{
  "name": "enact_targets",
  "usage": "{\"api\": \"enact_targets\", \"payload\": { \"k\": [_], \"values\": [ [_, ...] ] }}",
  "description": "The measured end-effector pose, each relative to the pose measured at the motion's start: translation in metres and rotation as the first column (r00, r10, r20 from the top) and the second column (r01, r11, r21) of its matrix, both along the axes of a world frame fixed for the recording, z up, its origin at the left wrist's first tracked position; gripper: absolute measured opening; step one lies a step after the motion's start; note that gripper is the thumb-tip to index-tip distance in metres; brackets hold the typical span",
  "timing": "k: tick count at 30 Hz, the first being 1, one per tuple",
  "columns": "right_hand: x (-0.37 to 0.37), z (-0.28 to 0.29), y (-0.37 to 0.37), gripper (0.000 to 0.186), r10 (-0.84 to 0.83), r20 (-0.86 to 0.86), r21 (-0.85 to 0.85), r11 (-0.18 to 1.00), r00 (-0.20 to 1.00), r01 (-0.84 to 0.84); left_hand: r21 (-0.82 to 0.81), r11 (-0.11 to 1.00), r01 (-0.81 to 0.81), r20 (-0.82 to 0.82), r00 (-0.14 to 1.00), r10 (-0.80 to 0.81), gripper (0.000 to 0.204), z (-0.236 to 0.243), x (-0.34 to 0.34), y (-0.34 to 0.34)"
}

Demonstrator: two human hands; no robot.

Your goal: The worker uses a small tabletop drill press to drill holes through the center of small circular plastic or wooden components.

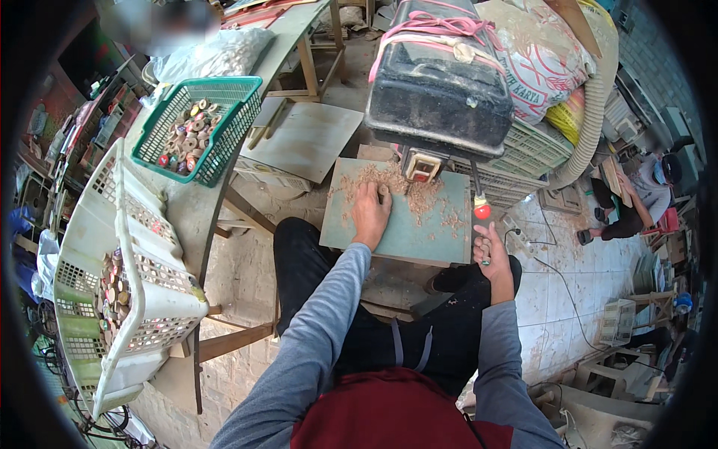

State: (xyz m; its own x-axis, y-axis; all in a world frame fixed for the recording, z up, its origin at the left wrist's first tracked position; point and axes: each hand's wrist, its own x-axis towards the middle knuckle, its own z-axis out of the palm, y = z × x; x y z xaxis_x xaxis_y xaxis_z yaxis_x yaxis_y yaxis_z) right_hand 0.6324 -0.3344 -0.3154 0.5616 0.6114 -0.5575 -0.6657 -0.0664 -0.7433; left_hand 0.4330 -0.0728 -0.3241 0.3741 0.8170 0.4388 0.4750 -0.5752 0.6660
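A bench drill (441, 82) with a dusty black housing stands over a green-topped board (355, 238) strewn with wood shavings (426, 199). My left hand (369, 215) rests on this board, its fingers closed round a small round wooden piece (385, 193) beside the shavings. Just below the drill's red lever knob (482, 212) is my right hand (491, 253), index finger stretched toward it, the other fingers curled. A small green spot shows among those curled fingers; what it belongs to is unclear.
At left, a table (187, 224) bears a green basket (224, 161) of small round wooden pieces. A white basket (123, 247) with similar pieces leans nearby. A cable (561, 280) crosses the tiled floor. A person (643, 198) sits at far right; a hose (592, 123) hangs behind the drill.
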Motion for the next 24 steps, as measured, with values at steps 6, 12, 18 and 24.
{"api": "enact_targets", "payload": {
  "k": [6,12,18,24],
  "values": [
    [0.006,-0.012,-0.002,0.057,0.012,-0.007,0.005,1.0,1.0,-0.012,0.058,0.995,-0.083,0.006,0.997,0.083,0.016,0.002,0.006,-0.003],
    [0.003,-0.013,-0.005,0.057,0.011,0.013,-0.015,1.0,1.0,-0.011,0.014,0.999,-0.04,0.02,0.999,0.039,0.02,0.008,0.0,-0.004],
    [0.004,-0.015,-0.001,0.057,0.025,0.031,-0.061,0.998,0.999,-0.023,-0.408,0.911,0.062,0.591,0.778,0.212,0.035,0.05,-0.011,0.016],
    [0.006,-0.014,0.003,0.059,0.04,0.072,-0.107,0.994,0.997,-0.032,-0.21,0.782,0.587,0.958,-0.038,0.286,0.054,0.259,-0.039,0.104]
  ]
}}
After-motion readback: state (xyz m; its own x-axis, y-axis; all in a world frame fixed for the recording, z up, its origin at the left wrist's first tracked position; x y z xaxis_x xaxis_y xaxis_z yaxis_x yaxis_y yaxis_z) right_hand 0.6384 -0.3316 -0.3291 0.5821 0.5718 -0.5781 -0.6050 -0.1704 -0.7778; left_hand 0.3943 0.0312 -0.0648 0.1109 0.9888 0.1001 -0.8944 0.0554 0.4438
